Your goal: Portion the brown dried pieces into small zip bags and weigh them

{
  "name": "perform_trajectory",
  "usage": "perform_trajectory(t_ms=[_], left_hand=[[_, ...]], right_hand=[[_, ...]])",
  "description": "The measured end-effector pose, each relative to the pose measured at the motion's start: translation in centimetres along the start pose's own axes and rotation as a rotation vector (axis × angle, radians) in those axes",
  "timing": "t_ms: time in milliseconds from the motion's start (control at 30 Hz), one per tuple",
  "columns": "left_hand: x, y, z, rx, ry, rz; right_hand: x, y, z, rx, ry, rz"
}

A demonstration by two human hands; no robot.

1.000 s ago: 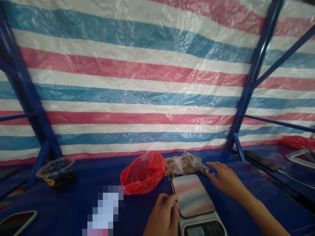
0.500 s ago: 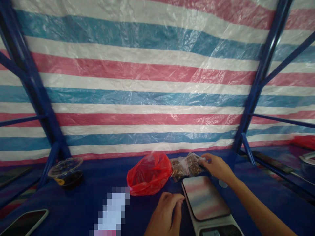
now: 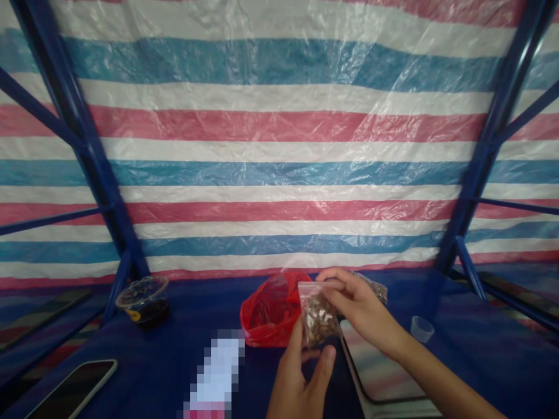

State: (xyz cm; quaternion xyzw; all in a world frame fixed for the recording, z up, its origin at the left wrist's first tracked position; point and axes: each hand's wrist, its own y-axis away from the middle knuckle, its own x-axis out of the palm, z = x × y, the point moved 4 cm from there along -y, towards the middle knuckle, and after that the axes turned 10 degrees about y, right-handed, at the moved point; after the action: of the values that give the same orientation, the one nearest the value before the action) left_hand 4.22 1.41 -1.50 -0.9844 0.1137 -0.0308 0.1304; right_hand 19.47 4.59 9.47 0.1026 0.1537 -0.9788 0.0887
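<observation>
My right hand pinches the top of a small clear zip bag filled with brown bits and holds it up above the blue table. My left hand rises from below, thumb and fingers closing on the bag's lower edge. Behind the right hand lies another small filled bag. A digital scale with a shiny platform sits under my right forearm. A crumpled red plastic bag rests just left of the held bag.
A small clear plastic cup stands right of the scale. A lidded clear cup with dark liquid sits at the left by a blue frame post. A phone lies at the front left. A striped tarp closes the back.
My right hand picked one small bag off the pile and brought it toward me over the scale. My left hand rose from the table beside the scale to meet the bag. The view shifted left.
</observation>
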Motion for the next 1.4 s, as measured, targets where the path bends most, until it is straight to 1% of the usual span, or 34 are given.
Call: perform_trajectory(t_ms=[33, 100, 167, 233, 300, 400, 500, 567, 633, 700, 767, 867, 933, 967, 1000, 1033, 1133, 1167, 1233, 1300, 1400], left_hand=[[0.0, -0.1, 0.0, -0.040, 0.064, -0.001], [0.0, -0.3, -0.1, -0.090, 0.133, 0.007], [-0.2, -0.4, -0.5, -0.096, 0.127, -0.008], [-0.6, -0.4, -1.0, -0.071, 0.069, -0.032], [-1.0, -0.2, -1.6, -0.013, -0.034, -0.056], [-1.8, -0.1, -2.9, 0.127, -0.248, -0.110], [-2.9, -0.1, -3.6, 0.242, -0.556, -0.191], [-3.7, -0.3, -3.3, 0.240, -0.789, -0.236], [-4.1, -0.6, -2.3, 0.147, -0.977, -0.190], [-4.1, -0.8, -1.5, 0.097, -1.089, -0.096], [-3.4, -0.8, -1.4, 0.124, -1.149, -0.018], [-1.8, -0.4, -2.0, 0.219, -1.149, 0.072], [-0.7, -0.2, -2.5, 0.222, -1.121, 0.147], [-0.1, 0.0, -2.7, 0.192, -1.108, 0.196], [0.3, 0.1, -2.8, 0.144, -1.100, 0.251], [0.7, 0.2, -3.0, 0.087, -1.096, 0.311], [1.0, 0.5, -3.6, -0.129, -1.122, 0.450], [0.9, 0.6, -3.8, -0.168, -1.134, 0.463], [0.5, 0.7, -4.2, -0.189, -1.157, 0.466], [0.2, 0.8, -4.5, -0.139, -1.169, 0.424], [-0.2, 0.9, -4.4, -0.048, -1.123, 0.328]], right_hand=[[1.1, 0.2, 0.0, -0.003, -0.016, 0.044], [2.1, 0.6, -0.1, -0.018, -0.003, 0.074], [2.0, 0.8, -0.4, -0.037, 0.075, 0.062], [1.4, 1.1, -0.5, -0.064, 0.159, 0.046], [0.8, 1.3, -0.7, -0.075, 0.220, 0.037], [0.3, 1.7, -1.1, -0.054, 0.245, -0.008], [-0.3, 1.9, -1.8, 0.020, 0.200, -0.083], [-0.9, 2.0, -2.2, 0.076, 0.145, -0.154], [-1.4, 2.2, -2.2, 0.130, 0.063, -0.214], [-1.3, 2.4, -1.8, 0.170, -0.026, -0.230], [-0.5, 2.4, -1.0, 0.169, -0.093, -0.200], [1.4, 1.8, -0.3, 0.133, -0.150, -0.116], [2.7, 0.9, -1.0, 0.138, -0.084, -0.050], [3.1, 0.3, -1.7, 0.146, -0.006, -0.030], [3.2, -0.3, -2.6, 0.146, 0.094, -0.041], [3.1, -1.0, -3.5, 0.134, 0.196, -0.082], [2.4, -2.5, -6.1, 0.124, 0.311, -0.192], [2.1, -2.8, -6.7, 0.124, 0.325, -0.213], [1.7, -3.1, -7.2, 0.115, 0.358, -0.236], [1.5, -3.1, -7.0, 0.103, 0.393, -0.236], [1.4, -2.8, -5.6, 0.089, 0.438, -0.201]])
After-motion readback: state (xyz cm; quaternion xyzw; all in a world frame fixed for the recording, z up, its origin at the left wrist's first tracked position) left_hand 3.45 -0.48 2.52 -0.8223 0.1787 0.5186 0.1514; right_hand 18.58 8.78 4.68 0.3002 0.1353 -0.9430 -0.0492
